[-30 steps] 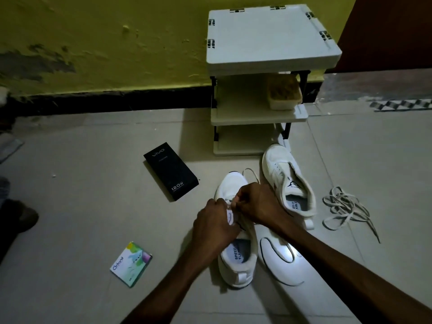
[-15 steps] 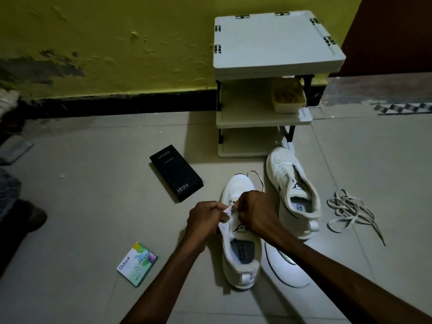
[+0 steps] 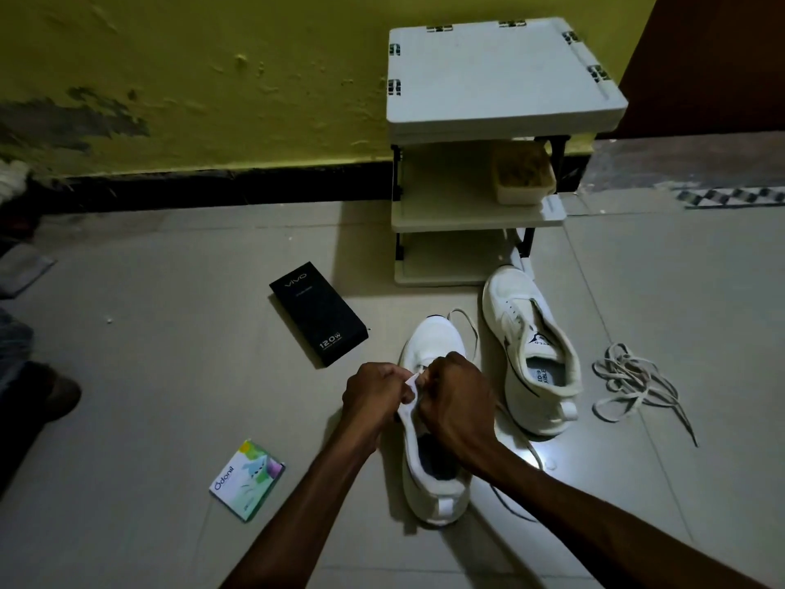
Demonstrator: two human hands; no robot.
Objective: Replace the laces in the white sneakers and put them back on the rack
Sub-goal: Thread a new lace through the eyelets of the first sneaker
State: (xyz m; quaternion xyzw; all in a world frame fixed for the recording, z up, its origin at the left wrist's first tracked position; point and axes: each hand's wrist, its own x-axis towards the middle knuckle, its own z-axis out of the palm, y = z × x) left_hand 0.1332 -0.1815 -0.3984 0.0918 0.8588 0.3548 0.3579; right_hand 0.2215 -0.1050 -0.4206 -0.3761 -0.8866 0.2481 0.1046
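Left hand: the left hand (image 3: pixel 374 393) is curling its fingers and pinching the white tongue edge of the near sneaker (image 3: pixel 439 499), pulling it up from the left side.
Right hand: the right hand (image 3: pixel 454 401) is closing tightly over the eyelet area of the same shoe, knuckles up, touching the left hand; the lace (image 3: pixel 465 323) is running in under its fingers, though the pinch itself is hidden.
Near sneaker: it is sitting upright on the floor (image 3: pixel 170 418) directly in front of the person, toe pointing toward the rack (image 3: pixel 497 78), heel tab facing the camera.
Lace: one loop is arching out beside the toe, and another strand is trailing over the tile to the right of the heel.
Far sneaker: the far sneaker (image 3: pixel 531 354) is standing just to the right, unlaced, its toe touching or nearly touching the base of the rack.
Loose laces: the loose laces (image 3: pixel 633 384) are lying in a tangled heap on the floor, right of the far sneaker and apart from it.
Rack: it is standing against the yellow wall (image 3: pixel 212 78), with a tub (image 3: pixel 522 176) sitting on its middle shelf.
Other items: a black box (image 3: pixel 318 312) is lying left of the shoes, and a small green packet (image 3: pixel 247 478) is lying nearer the camera.
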